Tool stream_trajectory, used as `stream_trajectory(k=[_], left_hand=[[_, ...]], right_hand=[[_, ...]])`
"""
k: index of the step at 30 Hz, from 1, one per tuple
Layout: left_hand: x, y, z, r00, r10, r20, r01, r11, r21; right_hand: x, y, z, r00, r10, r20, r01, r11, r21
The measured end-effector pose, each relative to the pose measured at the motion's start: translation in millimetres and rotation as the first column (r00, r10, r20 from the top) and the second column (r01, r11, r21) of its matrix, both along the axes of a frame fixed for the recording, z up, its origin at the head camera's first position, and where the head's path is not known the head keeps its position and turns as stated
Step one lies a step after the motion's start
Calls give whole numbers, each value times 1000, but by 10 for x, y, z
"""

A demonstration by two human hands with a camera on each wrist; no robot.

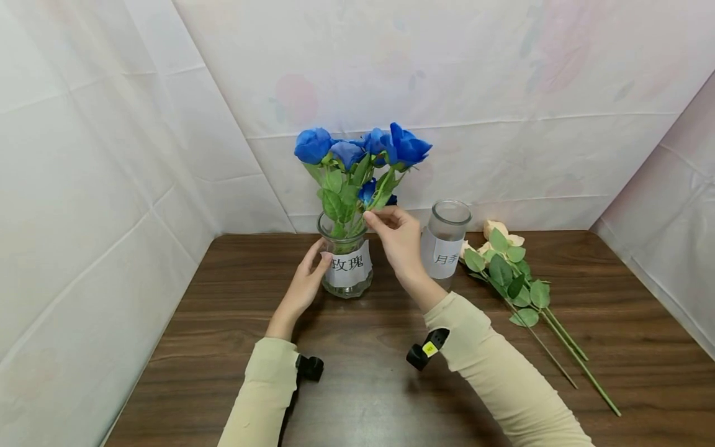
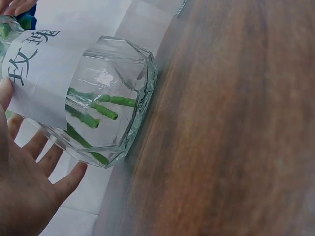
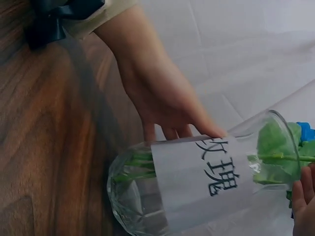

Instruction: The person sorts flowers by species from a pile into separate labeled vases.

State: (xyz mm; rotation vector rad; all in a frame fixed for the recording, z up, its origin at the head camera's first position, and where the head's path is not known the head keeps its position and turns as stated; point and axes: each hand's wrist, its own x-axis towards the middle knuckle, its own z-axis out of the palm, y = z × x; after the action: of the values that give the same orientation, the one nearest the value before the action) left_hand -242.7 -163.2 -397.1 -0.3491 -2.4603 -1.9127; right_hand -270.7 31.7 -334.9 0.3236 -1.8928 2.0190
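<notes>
A clear glass vase (image 1: pixel 347 287) with a white label holds several blue artificial roses (image 1: pixel 314 145) with green leaves. My left hand (image 1: pixel 304 277) holds it from the left, thumb on the label and fingers round the side. In the left wrist view, cut green stem ends (image 2: pixel 107 111) show through the glass near its base. Above the rim, my right hand (image 1: pixel 398 239) pinches a blue rose's stem between thumb and fingers. That hand hides part of the stem. From the right wrist camera, the left hand (image 3: pixel 165 101) appears against the labelled side.
Just right of the hands stands a second labelled glass vase (image 1: pixel 451 214), with no flowers in it. Cream roses (image 1: pixel 497 233) lie beside it, their long stems (image 1: pixel 592 375) pointing toward the front right. White cloth (image 1: pixel 475 74) hangs behind the brown wooden table (image 1: pixel 218 323).
</notes>
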Motion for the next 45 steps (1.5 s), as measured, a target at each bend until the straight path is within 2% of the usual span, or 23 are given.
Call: stream_trajectory(k=[4, 11, 21, 23, 25, 28, 30, 34, 37, 39, 45], left_hand=[[9, 14, -3, 1000, -2, 4, 2, 1000, -14], [28, 36, -2, 1000, -4, -7, 4, 1000, -4], [46, 44, 30, 1000, 1, -29, -1, 1000, 18], [-1, 21, -49, 999, 12, -43, -10, 999, 30], [3, 6, -60, 999, 16, -38, -14, 999, 42], [23, -12, -73, 998, 40, -53, -37, 998, 54], [81, -12, -19, 997, 58, -57, -55, 997, 60], [57, -45, -131, 986, 144, -89, -140, 989, 53], [65, -86, -210, 974, 210, -89, -210, 978, 5], [108, -119, -226, 970, 232, -76, -236, 971, -48], [331, -190, -213, 974, 226, -11, -224, 953, -206]], right_hand=[[17, -10, -28, 999, -46, -4, 46, 996, 76], [34, 2, -37, 994, -107, 10, 105, 990, 89], [122, 132, -113, 997, -71, -28, 72, 997, 10], [148, 170, -124, 998, -51, -28, 51, 999, -11], [173, 214, -134, 999, -35, -30, 33, 999, -36], [217, 295, -126, 999, -11, -42, 8, 998, -68], [256, 360, -112, 999, 0, -50, -3, 998, -69], [362, 507, -81, 999, 12, -52, -13, 999, -32], [449, 635, -78, 999, 11, -52, -11, 1000, 2], [499, 728, -85, 998, 10, -59, -9, 1000, 19], [640, 1055, -124, 999, -15, -50, 18, 998, 62]])
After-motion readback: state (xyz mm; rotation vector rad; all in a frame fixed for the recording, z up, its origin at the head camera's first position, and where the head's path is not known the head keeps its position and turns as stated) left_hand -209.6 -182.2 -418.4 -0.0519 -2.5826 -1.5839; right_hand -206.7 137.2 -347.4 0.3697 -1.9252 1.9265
